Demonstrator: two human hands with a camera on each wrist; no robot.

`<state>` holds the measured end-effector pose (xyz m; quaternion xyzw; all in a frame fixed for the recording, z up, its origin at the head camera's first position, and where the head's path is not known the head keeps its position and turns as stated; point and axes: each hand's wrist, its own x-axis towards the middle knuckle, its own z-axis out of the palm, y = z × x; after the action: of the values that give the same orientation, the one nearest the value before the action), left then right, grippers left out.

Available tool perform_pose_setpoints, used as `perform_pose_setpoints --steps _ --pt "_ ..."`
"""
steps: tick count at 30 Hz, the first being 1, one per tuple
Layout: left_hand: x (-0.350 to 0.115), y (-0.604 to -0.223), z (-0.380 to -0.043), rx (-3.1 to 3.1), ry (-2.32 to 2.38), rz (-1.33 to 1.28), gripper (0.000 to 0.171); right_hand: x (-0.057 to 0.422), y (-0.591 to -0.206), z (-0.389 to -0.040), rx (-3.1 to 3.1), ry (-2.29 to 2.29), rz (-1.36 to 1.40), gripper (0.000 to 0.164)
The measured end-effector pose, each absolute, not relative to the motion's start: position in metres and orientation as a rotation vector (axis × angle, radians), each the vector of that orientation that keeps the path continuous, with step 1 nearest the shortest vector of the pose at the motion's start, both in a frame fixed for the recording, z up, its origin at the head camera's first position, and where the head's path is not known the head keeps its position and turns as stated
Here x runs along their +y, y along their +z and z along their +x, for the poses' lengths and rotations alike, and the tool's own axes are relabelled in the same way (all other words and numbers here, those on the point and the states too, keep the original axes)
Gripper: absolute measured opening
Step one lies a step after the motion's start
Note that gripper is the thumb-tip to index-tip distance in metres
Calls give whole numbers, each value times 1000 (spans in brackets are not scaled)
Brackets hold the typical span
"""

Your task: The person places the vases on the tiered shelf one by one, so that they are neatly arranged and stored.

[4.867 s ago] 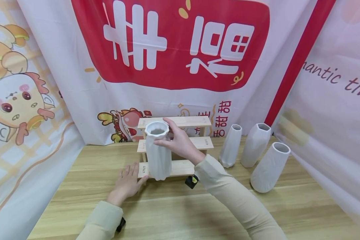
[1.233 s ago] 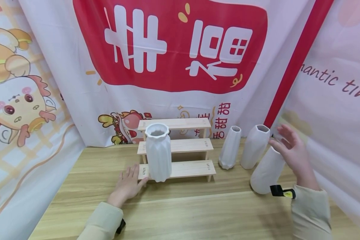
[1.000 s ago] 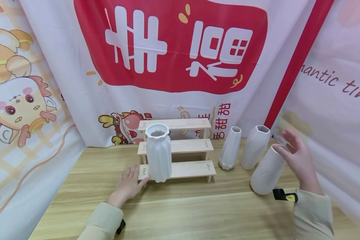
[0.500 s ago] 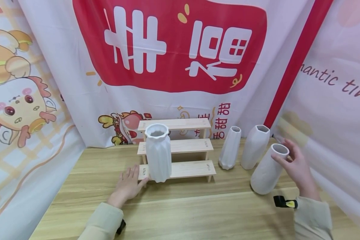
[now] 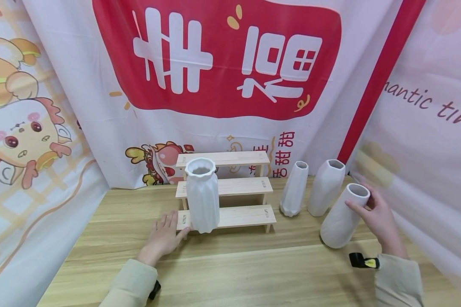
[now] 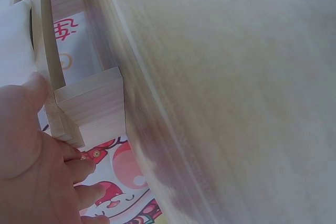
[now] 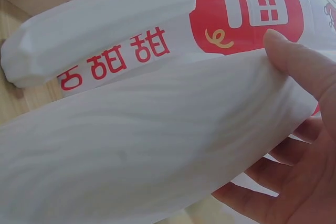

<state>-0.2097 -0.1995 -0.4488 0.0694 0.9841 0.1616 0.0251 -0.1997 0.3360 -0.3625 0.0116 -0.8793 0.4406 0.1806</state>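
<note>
At the right, a white textured vase stands on the table, leaning in the head view. My right hand grips it near the mouth, thumb on the near face and fingers round the far side. A three-tier wooden shelf stand is in the middle. On the left of its lowest step stands a white fluted vase with a wavy rim. Fingers spread, my left hand rests against the left end of that step; its thumb touches the board near the fluted vase's base.
Two more white vases, a slim one and a faceted one, stand between the stand and the right-hand vase. A printed cloth hangs behind, with others at both sides. The table is wood-grained.
My right hand let go of the fluted vase on the lowest step, moved right, and came down round the mouth of the textured vase. My left hand stayed at the stand.
</note>
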Motion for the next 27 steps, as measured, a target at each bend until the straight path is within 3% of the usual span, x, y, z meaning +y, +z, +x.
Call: perform_pose_setpoints --steps 27 --pt "-200 -450 -210 3050 469 217 75 334 -359 -200 -2498 1252 -43 72"
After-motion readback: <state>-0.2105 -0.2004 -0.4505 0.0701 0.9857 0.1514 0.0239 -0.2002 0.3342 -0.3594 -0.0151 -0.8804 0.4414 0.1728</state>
